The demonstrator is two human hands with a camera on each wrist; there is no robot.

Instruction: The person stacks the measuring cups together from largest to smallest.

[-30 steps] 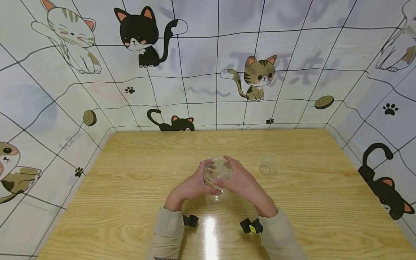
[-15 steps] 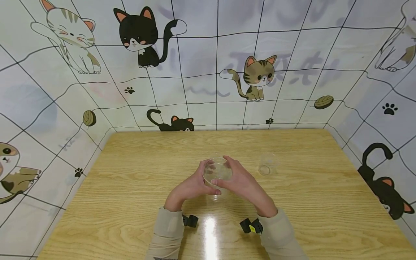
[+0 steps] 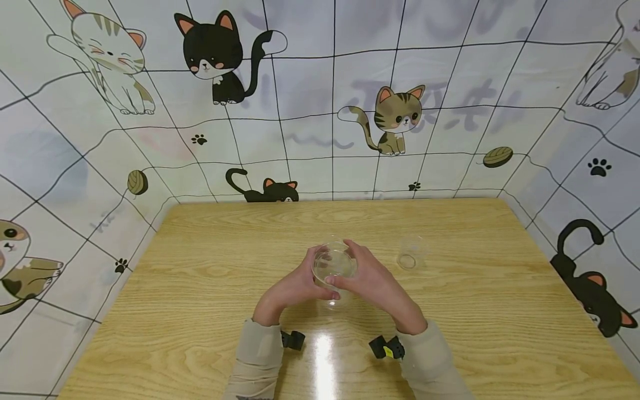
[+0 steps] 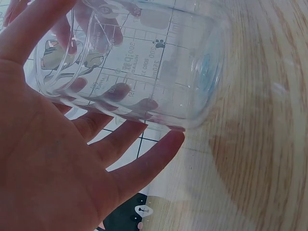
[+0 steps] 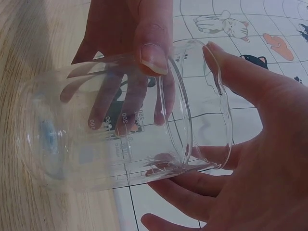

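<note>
Right wrist view shows the beaker's (image 5: pixel 84 161) printed scale (image 5: pixel 126 126) and a second, wavy rim (image 5: pixel 227 122), perhaps another glass piece; the head view leaves the scale unreadable. The beaker is upright, mouth up, base toward the worktop (image 3: pixel 210 294), between the left hand (image 3: pixel 300 282), gripping its wall, and the right hand (image 3: pixel 374 279), curled round its upper end.

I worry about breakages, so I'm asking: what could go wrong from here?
The clear, cylindrical, glass-like printed beaker might slip, as its smooth, curved wall sits between the fingers of the left hand and right hand. The smaller clear, glass-like vessel on the pale brown wooden table, to the right of the right hand, might get knocked, being faint against the wood.
</note>
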